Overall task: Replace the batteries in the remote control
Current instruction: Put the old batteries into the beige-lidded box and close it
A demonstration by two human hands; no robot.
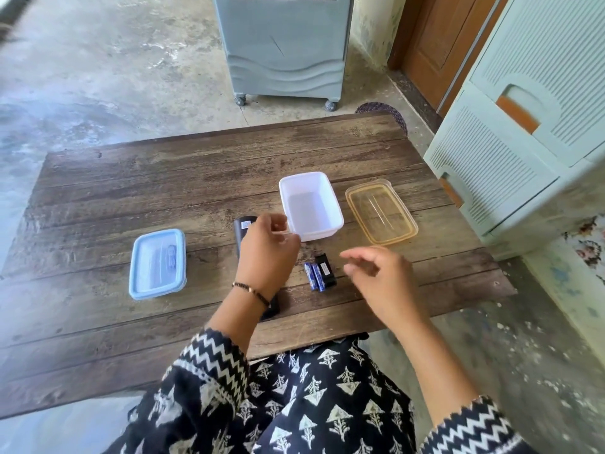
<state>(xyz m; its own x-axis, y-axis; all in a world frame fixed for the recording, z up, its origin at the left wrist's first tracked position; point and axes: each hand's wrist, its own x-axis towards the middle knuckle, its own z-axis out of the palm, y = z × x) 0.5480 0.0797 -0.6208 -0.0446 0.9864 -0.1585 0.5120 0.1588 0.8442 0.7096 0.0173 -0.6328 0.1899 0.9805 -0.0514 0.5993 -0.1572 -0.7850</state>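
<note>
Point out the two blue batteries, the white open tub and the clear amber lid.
Two blue cylindrical batteries (pixel 315 276), head view, on the pair's middle.
White open plastic tub (pixel 334 204), head view, on its right wall.
Clear amber plastic lid (pixel 381 211), head view, on its flat centre.

Soft, even daylight, faint shadows; wide-angle bending at the edges, right hand (pixel 381 276) slightly motion-blurred.
</note>
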